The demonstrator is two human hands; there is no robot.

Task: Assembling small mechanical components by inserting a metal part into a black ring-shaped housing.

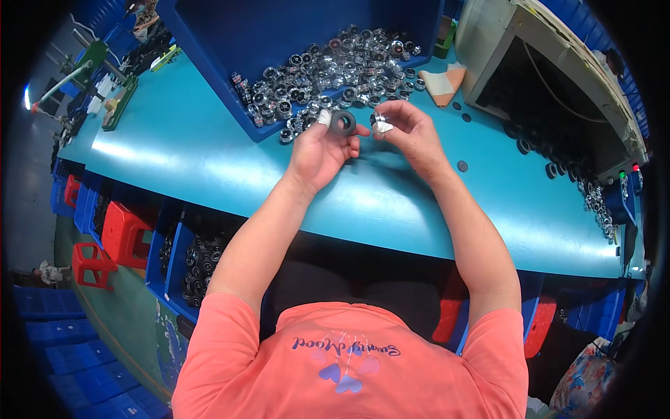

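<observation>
One matte black rubber ring (335, 123) and one small silvery wheel-shaped piece (377, 119) are being held up, one in each hand, over a teal tabletop (209, 167). Behind them, one large blue plastic bin (206, 70) is containing a heap of shiny silver-and-black wheel-shaped pieces (349, 63), too many and too overlapped for counting; a few are lying on the table by its near corner. Three flat black discs (463, 166) are resting to the right, two close together and one nearer the person. One orange-and-white piece of sheet material (444, 84) is lying between the bin and one beige box-like housing (481, 59).

The table's front edge is curving beneath both forearms. Teal surface is showing between that edge and the bin, and is stretching out on both sides of the hands. The bin's near corner is standing just beyond the left hand (317, 150), while the housing is bounding the space on the right.

The left fingers are closing around the ring, with one white-wrapped digit pressing at its left side. The right hand (417, 140) is pinching the small silvery piece narrowly between thumb and forefinger, white wrapping covering the thumb tip. The ring and the silvery piece are hanging near each other, apart.
</observation>
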